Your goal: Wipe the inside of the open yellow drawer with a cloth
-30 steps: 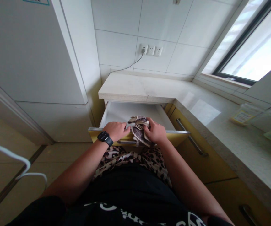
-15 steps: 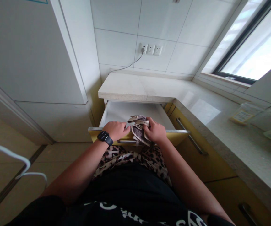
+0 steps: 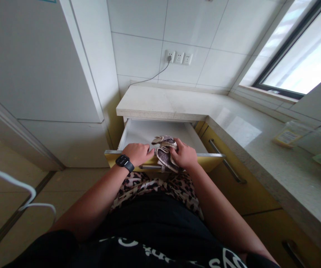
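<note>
A drawer (image 3: 207,159) with a yellow front and white inside stands pulled out below the counter. My left hand (image 3: 138,153), with a black watch at the wrist, is closed over the top edge of the drawer front, left of centre. Right of it, my right hand (image 3: 185,153) grips a crumpled brown and cream cloth (image 3: 166,158) against that same edge. Part of the cloth hangs over the outside of the front, beside the metal handle (image 3: 150,167). The fingers of both hands reach behind the front and are partly hidden.
The pale countertop (image 3: 160,98) runs above the drawer and along the right side. A clear plastic packet (image 3: 287,136) lies there near the window. Yellow cabinets with handles (image 3: 234,172) stand close on the right. A cord (image 3: 151,77) hangs from the wall sockets. White panels rise on the left.
</note>
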`<state>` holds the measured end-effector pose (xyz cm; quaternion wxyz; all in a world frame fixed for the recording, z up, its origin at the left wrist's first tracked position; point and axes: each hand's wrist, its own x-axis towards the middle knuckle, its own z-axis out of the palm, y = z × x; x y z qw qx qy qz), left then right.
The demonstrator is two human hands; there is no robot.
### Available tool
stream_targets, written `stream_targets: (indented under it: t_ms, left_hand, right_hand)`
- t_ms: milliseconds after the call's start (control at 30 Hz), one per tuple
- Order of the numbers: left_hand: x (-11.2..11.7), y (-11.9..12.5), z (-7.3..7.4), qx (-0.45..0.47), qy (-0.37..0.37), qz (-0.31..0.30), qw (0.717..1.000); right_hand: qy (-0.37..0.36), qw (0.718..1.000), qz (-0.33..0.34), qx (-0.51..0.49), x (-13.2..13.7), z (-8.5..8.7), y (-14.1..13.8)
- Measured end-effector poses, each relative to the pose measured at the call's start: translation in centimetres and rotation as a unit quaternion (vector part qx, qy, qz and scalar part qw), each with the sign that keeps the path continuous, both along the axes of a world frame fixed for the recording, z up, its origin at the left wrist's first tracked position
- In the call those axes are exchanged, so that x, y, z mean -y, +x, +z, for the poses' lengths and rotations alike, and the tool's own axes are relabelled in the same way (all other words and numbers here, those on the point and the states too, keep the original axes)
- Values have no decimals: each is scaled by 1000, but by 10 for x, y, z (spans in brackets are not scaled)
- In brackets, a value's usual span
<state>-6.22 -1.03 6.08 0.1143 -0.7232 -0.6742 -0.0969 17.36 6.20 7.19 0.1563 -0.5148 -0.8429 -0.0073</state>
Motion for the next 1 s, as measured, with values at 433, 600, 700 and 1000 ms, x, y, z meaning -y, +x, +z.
stream_targets:
  t_ms: [433, 600, 700, 1000]
  left_hand:
    - [3, 2, 5, -2, -8, -1, 1000]
    - [3, 1, 4, 1, -6, -1, 1000]
    - [2, 1, 3, -2, -2, -2, 1000]
    - [7, 3, 4, -12, -2, 5, 1000]
  right_hand:
    - [17, 1000, 2, -1, -1, -4, 0]
    - [16, 1000, 5, -4, -1, -5, 1]
    - [15, 1000, 4, -4, 0, -5, 1]
    - [19, 1000, 5, -9, 3, -1, -1]
